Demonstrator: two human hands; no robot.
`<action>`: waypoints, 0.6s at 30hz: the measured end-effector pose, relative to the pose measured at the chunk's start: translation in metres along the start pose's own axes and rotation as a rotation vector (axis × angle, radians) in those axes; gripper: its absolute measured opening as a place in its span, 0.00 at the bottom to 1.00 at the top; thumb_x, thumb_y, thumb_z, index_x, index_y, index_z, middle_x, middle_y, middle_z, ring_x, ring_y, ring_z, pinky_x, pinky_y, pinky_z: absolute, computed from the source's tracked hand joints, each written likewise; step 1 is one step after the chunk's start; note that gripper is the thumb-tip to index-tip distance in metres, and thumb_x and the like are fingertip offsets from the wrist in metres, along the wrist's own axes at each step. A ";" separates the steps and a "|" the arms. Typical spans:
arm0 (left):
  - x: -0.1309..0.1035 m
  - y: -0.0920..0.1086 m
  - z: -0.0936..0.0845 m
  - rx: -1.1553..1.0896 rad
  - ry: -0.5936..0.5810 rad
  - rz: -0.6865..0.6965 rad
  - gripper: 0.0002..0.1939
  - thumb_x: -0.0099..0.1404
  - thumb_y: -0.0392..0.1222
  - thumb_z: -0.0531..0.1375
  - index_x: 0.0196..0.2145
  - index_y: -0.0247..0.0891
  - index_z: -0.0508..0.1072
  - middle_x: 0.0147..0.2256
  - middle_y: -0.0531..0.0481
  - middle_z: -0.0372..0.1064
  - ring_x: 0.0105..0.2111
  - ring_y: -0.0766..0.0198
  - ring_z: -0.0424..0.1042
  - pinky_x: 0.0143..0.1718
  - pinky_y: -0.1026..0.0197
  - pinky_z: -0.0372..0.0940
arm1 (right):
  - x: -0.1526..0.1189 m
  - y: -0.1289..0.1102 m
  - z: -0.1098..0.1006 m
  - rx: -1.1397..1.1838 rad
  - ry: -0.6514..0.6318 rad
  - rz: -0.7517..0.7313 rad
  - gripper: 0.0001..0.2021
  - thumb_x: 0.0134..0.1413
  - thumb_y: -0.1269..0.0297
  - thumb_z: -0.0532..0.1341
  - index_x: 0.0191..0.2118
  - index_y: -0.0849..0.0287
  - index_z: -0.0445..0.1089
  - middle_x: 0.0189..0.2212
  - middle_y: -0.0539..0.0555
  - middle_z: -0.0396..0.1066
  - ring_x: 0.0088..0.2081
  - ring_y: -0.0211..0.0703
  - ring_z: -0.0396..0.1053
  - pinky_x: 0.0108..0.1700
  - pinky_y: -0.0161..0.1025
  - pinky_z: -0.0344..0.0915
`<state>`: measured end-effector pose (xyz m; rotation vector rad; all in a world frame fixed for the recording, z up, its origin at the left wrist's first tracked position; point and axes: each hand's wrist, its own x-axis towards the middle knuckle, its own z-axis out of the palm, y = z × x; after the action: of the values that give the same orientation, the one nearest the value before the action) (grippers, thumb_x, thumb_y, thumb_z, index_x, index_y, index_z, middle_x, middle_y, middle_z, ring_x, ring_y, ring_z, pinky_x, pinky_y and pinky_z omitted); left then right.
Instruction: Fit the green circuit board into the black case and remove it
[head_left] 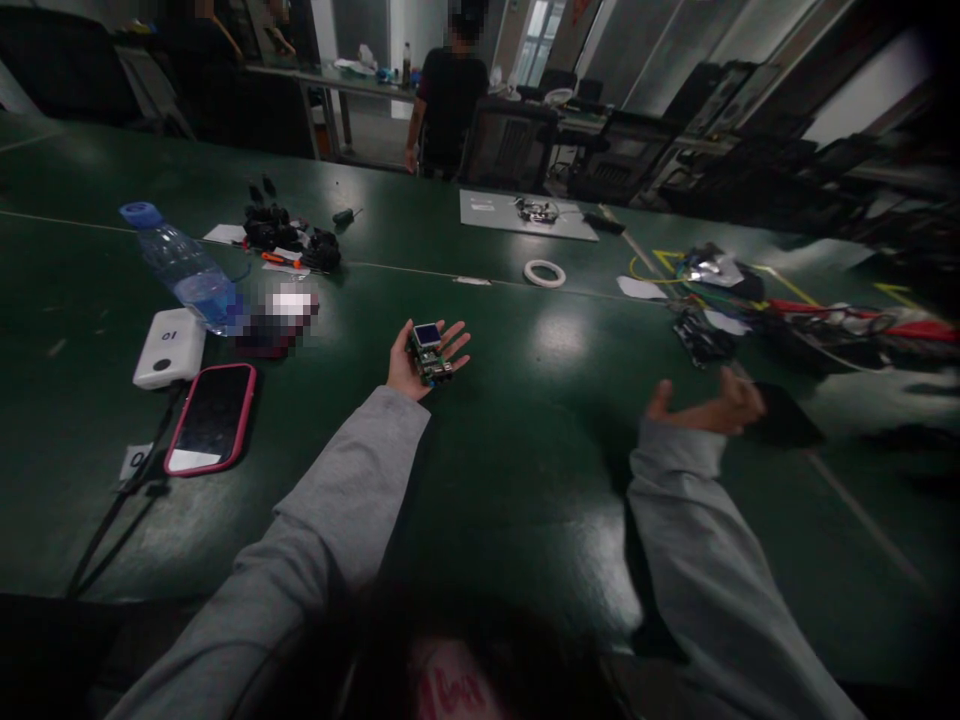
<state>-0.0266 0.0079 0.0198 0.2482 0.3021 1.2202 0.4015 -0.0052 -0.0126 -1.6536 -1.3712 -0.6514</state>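
A small circuit board with a little screen [430, 352] rests in my left hand [409, 368], palm up over the middle of the green table, fingers spread behind the board. My right hand [701, 408] is raised over the right part of the table, blurred by motion. Its thumb stands apart and its other fingers look bent; whether anything is in them is too smeared to tell. Near it lie a black bundle [703, 335] and a dark flat item [784, 415].
Left on the table [315, 520]: a water bottle [184, 270], white device [169, 347], pink-edged phone [212, 418] and black parts [277, 230]. Beyond are a tape roll [544, 274] and grey board [495, 212]. Coloured wires [862, 322] lie right. A person [452, 95] stands behind the table.
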 end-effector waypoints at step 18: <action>0.003 0.000 -0.007 0.036 -0.046 -0.038 0.32 0.67 0.64 0.46 0.48 0.33 0.72 0.43 0.38 0.75 0.51 0.48 0.71 0.53 0.45 0.64 | -0.063 -0.249 0.041 0.614 -0.622 -0.414 0.30 0.60 0.51 0.59 0.63 0.60 0.55 0.60 0.63 0.57 0.61 0.53 0.58 0.62 0.52 0.61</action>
<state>-0.0283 0.0110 0.0133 0.2996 0.2879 1.1712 0.1417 0.0031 -0.0134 -1.1031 -2.1266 0.1112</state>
